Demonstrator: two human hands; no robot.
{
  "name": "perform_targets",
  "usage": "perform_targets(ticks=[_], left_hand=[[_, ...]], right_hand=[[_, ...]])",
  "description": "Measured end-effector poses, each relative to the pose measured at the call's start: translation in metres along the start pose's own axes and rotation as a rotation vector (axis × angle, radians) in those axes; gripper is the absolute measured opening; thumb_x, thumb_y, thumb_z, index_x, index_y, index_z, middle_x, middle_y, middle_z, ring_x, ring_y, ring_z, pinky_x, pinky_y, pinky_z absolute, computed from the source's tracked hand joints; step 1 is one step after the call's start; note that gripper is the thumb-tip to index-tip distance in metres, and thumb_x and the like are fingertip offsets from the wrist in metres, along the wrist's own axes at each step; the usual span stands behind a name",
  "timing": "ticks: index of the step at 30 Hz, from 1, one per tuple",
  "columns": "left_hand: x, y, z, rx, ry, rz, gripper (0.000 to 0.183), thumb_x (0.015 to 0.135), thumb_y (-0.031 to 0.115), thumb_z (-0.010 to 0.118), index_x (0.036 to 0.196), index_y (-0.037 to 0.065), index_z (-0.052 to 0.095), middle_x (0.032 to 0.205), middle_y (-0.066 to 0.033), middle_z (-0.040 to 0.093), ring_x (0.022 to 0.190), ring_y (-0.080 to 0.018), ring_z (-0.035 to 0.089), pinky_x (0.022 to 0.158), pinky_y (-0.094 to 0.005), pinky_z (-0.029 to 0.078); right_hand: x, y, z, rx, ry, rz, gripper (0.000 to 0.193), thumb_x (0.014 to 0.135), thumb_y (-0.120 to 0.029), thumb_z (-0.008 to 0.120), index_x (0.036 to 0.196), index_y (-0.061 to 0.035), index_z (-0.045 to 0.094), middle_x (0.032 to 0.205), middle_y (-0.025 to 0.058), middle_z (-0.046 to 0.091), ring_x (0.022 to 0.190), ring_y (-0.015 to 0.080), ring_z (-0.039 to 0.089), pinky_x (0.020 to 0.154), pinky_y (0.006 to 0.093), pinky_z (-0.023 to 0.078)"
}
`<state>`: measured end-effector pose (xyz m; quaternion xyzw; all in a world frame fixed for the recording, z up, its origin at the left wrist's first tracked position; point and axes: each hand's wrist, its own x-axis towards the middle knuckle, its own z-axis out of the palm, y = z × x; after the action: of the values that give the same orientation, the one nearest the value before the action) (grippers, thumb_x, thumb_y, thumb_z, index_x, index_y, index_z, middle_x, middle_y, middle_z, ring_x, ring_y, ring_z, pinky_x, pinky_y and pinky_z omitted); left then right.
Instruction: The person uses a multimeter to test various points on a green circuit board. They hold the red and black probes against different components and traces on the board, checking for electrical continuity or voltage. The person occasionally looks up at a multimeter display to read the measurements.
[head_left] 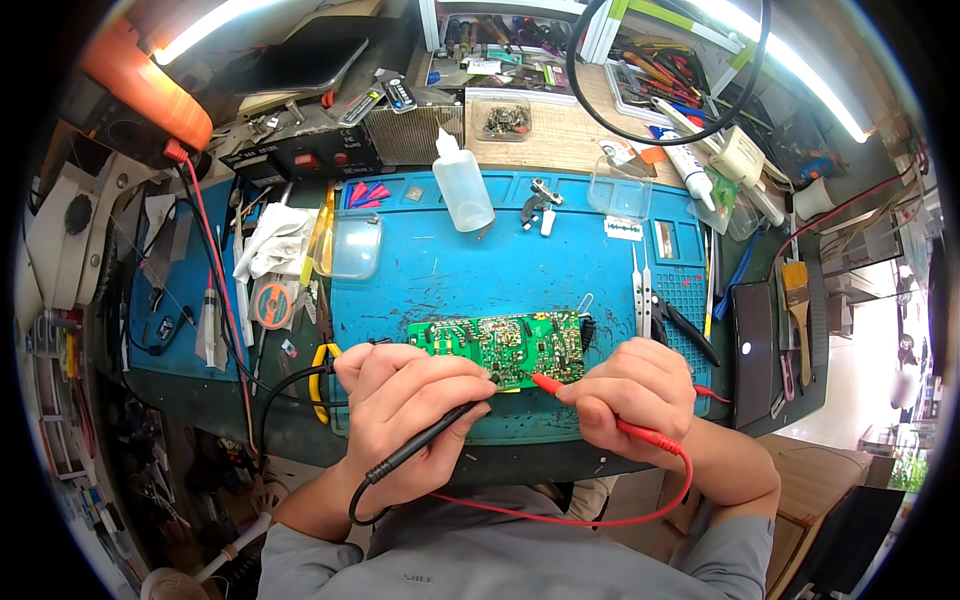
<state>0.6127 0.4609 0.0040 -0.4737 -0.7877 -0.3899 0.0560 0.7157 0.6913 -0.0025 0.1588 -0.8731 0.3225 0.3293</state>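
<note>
A green circuit board point(510, 345) lies on the blue work mat point(400, 270), its soldered side up. My left hand point(405, 415) is closed around a black multimeter probe point(425, 440), and its fingertips are at the board's near edge. In my right hand point(635, 395) a red multimeter probe point(548, 384) is gripped, its tip at the board's lower right part. Whether either tip touches a solder joint is too small to tell. The red and black leads run to the orange multimeter point(150, 85) at the upper left.
A clear squeeze bottle point(463, 185) stands behind the board. Tweezers point(641, 290) and black-handled pliers point(685, 328) lie to the right, yellow-handled pliers point(322, 380) to the left. A dark phone point(753, 345) rests at the right edge. A black cable loop point(690, 140) hangs above.
</note>
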Motion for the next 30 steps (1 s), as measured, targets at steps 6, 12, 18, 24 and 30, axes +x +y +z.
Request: perform_targets(ticks=[6, 12, 18, 24, 30], left_hand=[[-0.0002, 0.0004, -0.0002, 0.004, -0.003, -0.004, 0.019, 0.082, 0.018, 0.083, 0.099, 0.016, 0.077, 0.102, 0.005, 0.074, 0.09, -0.017, 0.058, 0.091, -0.0367, 0.031], [-0.0005, 0.0003, -0.0005, 0.0, -0.008, -0.007, 0.019, 0.081, 0.018, 0.083, 0.099, 0.016, 0.077, 0.102, 0.0051, 0.074, 0.09, -0.017, 0.058, 0.091, -0.0366, 0.031], [-0.0005, 0.0005, -0.0004, 0.001, -0.006, -0.006, 0.02, 0.08, 0.017, 0.083, 0.099, 0.017, 0.077, 0.102, 0.005, 0.074, 0.09, -0.017, 0.058, 0.09, -0.0366, 0.032], [-0.0007, 0.0, -0.0007, 0.006, -0.004, 0.0, 0.021, 0.08, 0.017, 0.084, 0.1, 0.017, 0.077, 0.103, 0.0052, 0.074, 0.09, -0.0168, 0.059, 0.09, -0.0366, 0.031], [-0.0006, -0.0005, -0.0008, 0.003, -0.006, 0.005, 0.022, 0.079, 0.016, 0.084, 0.1, 0.017, 0.076, 0.103, 0.0053, 0.074, 0.091, -0.0165, 0.059, 0.09, -0.0365, 0.031]], right_hand=[[-0.0004, 0.0005, -0.0002, 0.005, -0.005, -0.001, 0.007, 0.082, -0.008, 0.08, 0.08, -0.008, 0.073, 0.069, 0.0018, 0.068, 0.053, 0.0152, 0.059, 0.048, 0.0284, 0.043], [-0.0003, 0.0011, -0.0003, 0.022, -0.003, -0.002, 0.006, 0.082, -0.008, 0.08, 0.081, -0.0072, 0.073, 0.069, 0.0022, 0.068, 0.053, 0.0156, 0.06, 0.048, 0.0283, 0.043], [-0.0003, 0.0011, -0.002, 0.029, 0.009, -0.002, 0.006, 0.083, -0.007, 0.079, 0.081, -0.0067, 0.073, 0.071, 0.0031, 0.07, 0.054, 0.0163, 0.061, 0.048, 0.0284, 0.043], [0.001, 0.0015, -0.0043, 0.0, 0.011, 0.033, 0.005, 0.083, -0.006, 0.079, 0.083, -0.0063, 0.074, 0.073, 0.0032, 0.071, 0.054, 0.0164, 0.06, 0.048, 0.03, 0.041], [-0.0003, 0.0031, -0.0017, -0.006, 0.021, 0.037, 0.005, 0.084, -0.008, 0.079, 0.084, -0.0066, 0.074, 0.073, 0.0027, 0.071, 0.053, 0.0164, 0.059, 0.048, 0.0301, 0.04]])
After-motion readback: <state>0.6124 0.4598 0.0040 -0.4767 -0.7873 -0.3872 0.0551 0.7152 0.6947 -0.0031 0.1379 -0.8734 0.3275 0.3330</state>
